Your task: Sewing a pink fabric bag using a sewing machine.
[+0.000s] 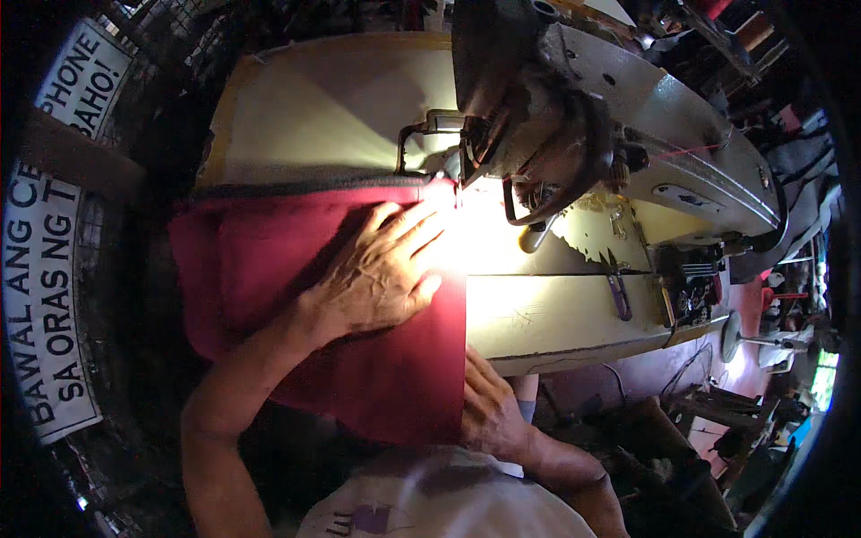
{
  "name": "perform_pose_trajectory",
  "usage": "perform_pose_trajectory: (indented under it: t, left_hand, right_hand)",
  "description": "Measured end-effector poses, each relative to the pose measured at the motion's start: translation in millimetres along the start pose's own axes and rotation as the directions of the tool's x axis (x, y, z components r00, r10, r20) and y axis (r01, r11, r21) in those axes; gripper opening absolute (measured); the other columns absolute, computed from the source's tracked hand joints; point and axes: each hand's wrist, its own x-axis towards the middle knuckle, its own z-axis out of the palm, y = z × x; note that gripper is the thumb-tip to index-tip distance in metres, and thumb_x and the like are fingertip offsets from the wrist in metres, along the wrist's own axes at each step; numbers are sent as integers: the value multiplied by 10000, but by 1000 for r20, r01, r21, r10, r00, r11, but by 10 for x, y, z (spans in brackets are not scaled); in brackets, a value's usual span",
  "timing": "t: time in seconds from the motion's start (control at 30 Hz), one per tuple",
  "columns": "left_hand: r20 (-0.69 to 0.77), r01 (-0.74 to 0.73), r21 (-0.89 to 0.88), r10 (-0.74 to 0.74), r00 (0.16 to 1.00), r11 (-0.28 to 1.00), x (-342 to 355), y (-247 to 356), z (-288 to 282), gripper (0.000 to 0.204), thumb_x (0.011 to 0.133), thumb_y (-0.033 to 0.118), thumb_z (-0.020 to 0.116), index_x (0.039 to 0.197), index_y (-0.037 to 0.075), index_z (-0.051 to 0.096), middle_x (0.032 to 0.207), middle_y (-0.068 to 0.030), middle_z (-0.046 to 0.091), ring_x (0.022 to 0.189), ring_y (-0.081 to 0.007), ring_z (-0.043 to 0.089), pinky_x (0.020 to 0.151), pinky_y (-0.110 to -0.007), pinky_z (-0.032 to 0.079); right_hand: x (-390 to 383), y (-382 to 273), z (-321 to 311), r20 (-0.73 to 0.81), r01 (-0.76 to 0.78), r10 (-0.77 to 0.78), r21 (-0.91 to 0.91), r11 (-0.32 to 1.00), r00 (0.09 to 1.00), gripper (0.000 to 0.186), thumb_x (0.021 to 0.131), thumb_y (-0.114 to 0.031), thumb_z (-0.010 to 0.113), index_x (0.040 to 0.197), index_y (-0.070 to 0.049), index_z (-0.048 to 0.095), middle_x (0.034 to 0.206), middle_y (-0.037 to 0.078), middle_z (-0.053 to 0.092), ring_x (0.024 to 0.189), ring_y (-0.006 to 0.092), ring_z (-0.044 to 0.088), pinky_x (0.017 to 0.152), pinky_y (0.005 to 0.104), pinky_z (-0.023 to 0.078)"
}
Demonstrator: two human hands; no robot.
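Observation:
A dark red piece of cloth [386, 386] lies over the sewing table and hangs off its front edge. Along its far side runs a dark strip [296, 188], its right end close to the needle area of a sewing machine [664, 125]. My left hand [372, 278] rests flat on the cloth, open, fingers apart and pointing toward the needle. Lower down, my right hand [493, 408] has hold of the cloth's right edge; its thumb and some fingertips are hidden. Bright lamp glare washes out the spot around the needle.
Thread snips [617, 287] lie on the pale tabletop [547, 314] right of the cloth. Small dark tools [695, 291] sit by the table's right end. A standing fan [735, 336] is beyond. White signs [45, 296] hang at the far left.

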Motion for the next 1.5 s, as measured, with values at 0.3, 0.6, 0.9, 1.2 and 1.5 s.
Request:
perform_pose_trajectory:
  t: [0.3, 0.6, 0.9, 1.2, 1.5]
  left_hand:
    - [-27, -56, 85, 59, 998, 995, -2, 57, -4, 533, 848, 233, 633, 1309, -8, 518, 1405, -184, 479, 1356, -322, 396, 1131, -504, 281]
    - [-26, -2, 26, 2, 1000, 1000, 15, 104, -9, 521, 849, 267, 668, 1242, -55, 555, 1403, -194, 478, 1372, -316, 385, 1149, -486, 279]
    - [-42, -68, 75, 71, 997, 995, 138, -88, 9, 436, 869, 255, 610, 1221, -2, 591, 1354, -184, 517, 1321, -328, 438, 1137, -499, 299]
    - [5, -17, 179, 17, 1000, 984, -1, 12, -14, 459, 937, 236, 583, 1336, 15, 526, 1438, -145, 454, 1391, -312, 361, 1163, -510, 266]
    - [-42, 35, 137, -30, 999, 990, -131, 170, 13, 511, 902, 270, 639, 1301, -30, 529, 1415, -188, 470, 1377, -329, 382, 1154, -515, 283]
  right_hand:
    - [-15, 21, 105, 16, -6, 8, -90, 996, 1000, 568, 636, -200, 588, 1158, 23, 622, 1248, 195, 562, 1309, 381, 474, 1164, 554, 309]
    - [-18, 22, 67, 10, 15, -15, -92, 996, 1000, 584, 641, -230, 594, 1159, 38, 616, 1257, 219, 555, 1309, 410, 463, 1168, 574, 290]
    - [51, 138, 50, 2, -9, 9, -106, 994, 1000, 575, 712, -246, 609, 1220, 21, 588, 1310, 217, 524, 1363, 407, 405, 1192, 552, 251]
    - [74, -68, -72, 69, -83, 89, -82, 993, 994, 690, 739, -322, 646, 1326, 18, 518, 1374, 242, 482, 1409, 427, 316, 1221, 527, 175]
    - [-17, 31, 123, 102, 22, 4, -260, 965, 995, 586, 785, -334, 580, 1284, -26, 574, 1368, 202, 513, 1404, 389, 346, 1214, 530, 178]
